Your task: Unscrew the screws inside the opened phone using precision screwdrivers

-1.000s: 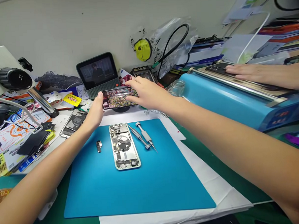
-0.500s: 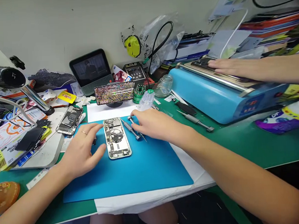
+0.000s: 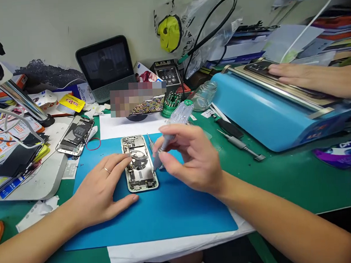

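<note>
An opened phone (image 3: 140, 164) lies face up on the blue mat (image 3: 167, 217), its inner parts bare. My left hand (image 3: 98, 191) rests beside it with fingers apart, the fingertips at the phone's left edge. In my right hand (image 3: 195, 159) is a grey screwdriver (image 3: 157, 162), pinched between thumb and fingers and held nearly upright. Its tip points down at the lower right part of the phone; whether it touches cannot be made out. Another screwdriver (image 3: 150, 142) lies on the mat just right of the phone, partly hidden by my right hand.
A second opened phone (image 3: 76, 136) lies at the left. Behind the mat stand a propped phone (image 3: 151, 105), a green bit holder (image 3: 171, 108) and a glass jar (image 3: 205, 95). At right, another person's hand (image 3: 295, 76) rests on a blue machine (image 3: 250, 116), with a screwdriver (image 3: 241, 144) before it.
My right hand has picked up a screwdriver from the mat and brought its tip over the phone. My left hand has moved closer to the phone's lower left side.
</note>
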Available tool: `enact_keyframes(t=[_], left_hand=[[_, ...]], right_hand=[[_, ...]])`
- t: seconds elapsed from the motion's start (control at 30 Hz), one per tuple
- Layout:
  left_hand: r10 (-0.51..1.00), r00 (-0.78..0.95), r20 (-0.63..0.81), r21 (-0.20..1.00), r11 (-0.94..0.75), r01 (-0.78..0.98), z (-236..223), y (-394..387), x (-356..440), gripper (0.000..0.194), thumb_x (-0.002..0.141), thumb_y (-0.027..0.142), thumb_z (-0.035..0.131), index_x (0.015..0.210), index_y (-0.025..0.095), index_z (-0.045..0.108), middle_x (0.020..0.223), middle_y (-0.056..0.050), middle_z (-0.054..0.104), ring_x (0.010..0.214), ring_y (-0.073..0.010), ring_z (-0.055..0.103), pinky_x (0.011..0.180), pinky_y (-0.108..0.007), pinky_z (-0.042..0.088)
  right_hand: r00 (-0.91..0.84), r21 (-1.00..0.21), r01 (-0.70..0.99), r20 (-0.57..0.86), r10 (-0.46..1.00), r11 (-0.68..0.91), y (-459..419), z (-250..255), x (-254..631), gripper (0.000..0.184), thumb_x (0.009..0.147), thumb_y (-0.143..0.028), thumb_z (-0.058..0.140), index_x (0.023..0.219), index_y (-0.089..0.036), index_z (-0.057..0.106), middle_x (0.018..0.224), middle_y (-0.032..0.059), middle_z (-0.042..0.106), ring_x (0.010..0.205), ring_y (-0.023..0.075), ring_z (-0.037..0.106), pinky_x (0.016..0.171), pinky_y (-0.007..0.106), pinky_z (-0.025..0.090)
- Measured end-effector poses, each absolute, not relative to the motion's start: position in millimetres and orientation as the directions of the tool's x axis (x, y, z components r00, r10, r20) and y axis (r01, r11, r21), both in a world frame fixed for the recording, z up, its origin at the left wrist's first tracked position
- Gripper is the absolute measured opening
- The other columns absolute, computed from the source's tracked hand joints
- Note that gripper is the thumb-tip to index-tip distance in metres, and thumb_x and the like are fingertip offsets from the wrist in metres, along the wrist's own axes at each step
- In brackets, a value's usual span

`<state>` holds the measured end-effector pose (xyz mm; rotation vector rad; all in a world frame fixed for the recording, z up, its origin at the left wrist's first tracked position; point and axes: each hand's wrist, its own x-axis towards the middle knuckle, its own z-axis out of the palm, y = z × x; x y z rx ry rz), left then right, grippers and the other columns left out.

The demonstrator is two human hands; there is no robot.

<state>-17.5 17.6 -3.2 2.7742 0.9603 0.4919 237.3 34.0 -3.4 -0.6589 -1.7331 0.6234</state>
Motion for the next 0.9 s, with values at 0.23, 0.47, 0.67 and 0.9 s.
enact_keyframes(t=[0.23, 0.47, 0.67, 0.9], left_hand=[[0.561, 0.749, 0.354, 0.295, -0.826, 0.480, -3.7, 2.7, -16.6, 0.007, 0.100, 0.024, 0.057, 0.097, 0.018, 0.056, 0.080, -0.002, 0.056, 0.071, -0.0207, 0.050, 0.066, -0.036, 0.040], [0.523, 0.751, 0.402, 0.353, -0.846, 0.400, -3.0, -1.0, -16.2, 0.008, 0.098, 0.013, 0.052, 0.095, 0.019, 0.056, 0.068, 0.003, 0.051, 0.057, -0.0164, 0.043, 0.054, -0.034, 0.032], [0.617, 0.665, 0.421, 0.385, -0.785, 0.485, -4.2, 2.2, -17.3, 0.007, 0.099, 0.017, 0.055, 0.106, 0.018, 0.057, 0.070, 0.004, 0.053, 0.057, -0.0139, 0.049, 0.054, -0.029, 0.035], [0.602, 0.673, 0.430, 0.353, -0.798, 0.488, -0.1, 0.5, -17.1, 0.009, 0.099, 0.018, 0.051, 0.105, 0.019, 0.058, 0.070, 0.002, 0.055, 0.060, -0.0161, 0.051, 0.056, -0.029, 0.034]], right_hand=[[-0.194, -0.772, 0.059, 0.613, 0.766, 0.633, 31.8, -21.9, 224.2, 0.047, 0.092, -0.010, 0.063, 0.133, -0.028, 0.049, 0.097, 0.0004, 0.069, 0.084, 0.0116, 0.069, 0.075, 0.024, 0.063], [-0.255, -0.727, 0.115, 0.637, 0.727, 0.677, 30.6, -22.3, 220.5, 0.054, 0.092, -0.010, 0.063, 0.139, -0.030, 0.046, 0.103, 0.0024, 0.070, 0.088, 0.0127, 0.071, 0.080, 0.026, 0.064], [-0.336, -0.624, 0.149, 0.697, 0.633, 0.767, 31.0, -23.2, 219.8, 0.059, 0.095, -0.012, 0.062, 0.147, -0.029, 0.040, 0.108, 0.0057, 0.072, 0.088, 0.0139, 0.072, 0.079, 0.026, 0.064], [-0.225, -0.531, 0.373, 0.744, 0.629, 0.761, 35.7, -7.7, 229.0, 0.040, 0.092, -0.016, 0.063, 0.131, -0.024, 0.057, 0.088, 0.0004, 0.069, 0.069, 0.0129, 0.065, 0.067, 0.025, 0.059]])
